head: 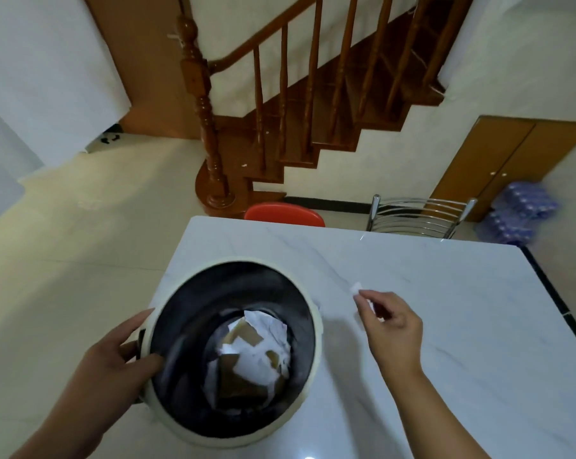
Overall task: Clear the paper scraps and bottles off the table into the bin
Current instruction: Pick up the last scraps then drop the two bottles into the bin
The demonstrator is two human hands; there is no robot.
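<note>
Head view shows the scrap (356,287) lying on the worktop (445,309) just ahead of the right hand (391,321), touching or almost touching the tip of its forefinger; the bin (314,321) sits to the left of both, so the coming carry runs leftward and slightly back toward the person; the right hand is plainly the nearer one, the left hand (114,362) being on the far side of the bin; the scrap is too small to show any long axis, so no approach direction is favoured.

Right hand: fingers curled loosely, thumb and forefinger drawn toward each other in a pinch beside the scrap; whether a second white bit sits between them cannot be told, and the scrap itself does not look gripped yet. Left hand: wrapped over the bin's left rim, thumb inside against the dark liner, steadying it.

Scrap: a small white piece, roughly squarish, flat on pale marble, low in contrast and easy to miss; it should be light and apt to slide under a fingertip. White and brown paper already lies in the bin; no bottles show on the worktop.
</note>
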